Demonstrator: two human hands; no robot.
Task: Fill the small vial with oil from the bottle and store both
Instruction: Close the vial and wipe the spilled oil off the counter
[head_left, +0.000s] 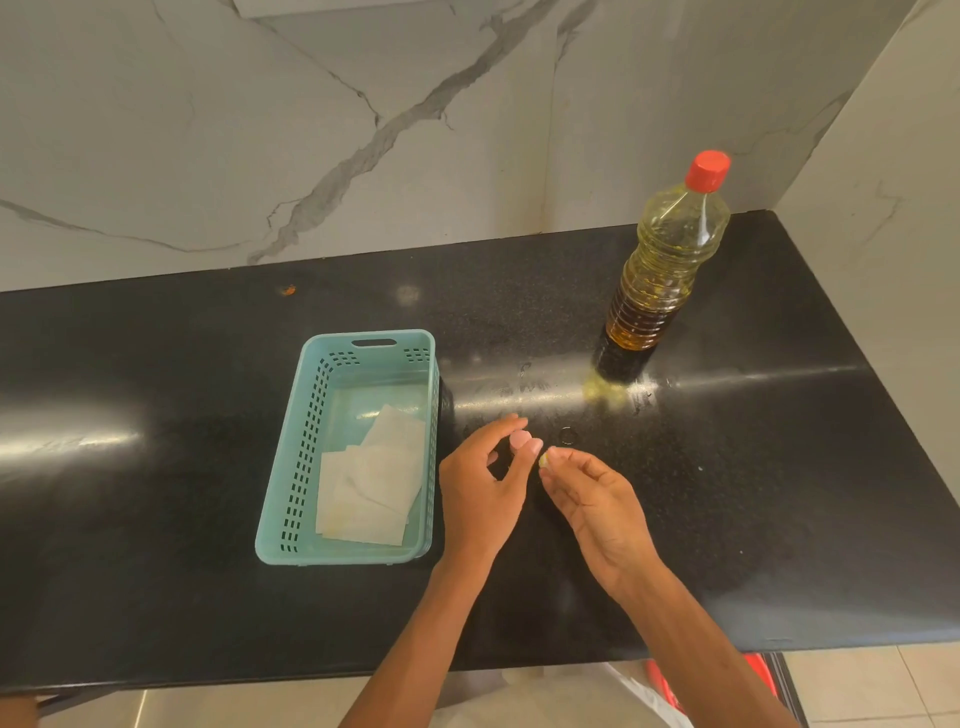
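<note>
The oil bottle (665, 270) stands upright at the back right of the black counter (208, 405), with its red cap (707, 169) on. Both hands meet near the front middle. My left hand (485, 488) curls its fingertips around a small, mostly hidden thing that seems to be the clear vial (517, 457). My right hand (597, 506) pinches a tiny yellowish piece (544, 460) right against it; whether that is the vial's cap or its oily tip I cannot tell.
A teal plastic basket (306, 452) sits left of my hands and holds folded white tissues (374, 483). Oily smears shine on the counter (605, 389) by the bottle's base. A small ring mark (569, 435) lies just beyond my fingers. A marble wall runs behind.
</note>
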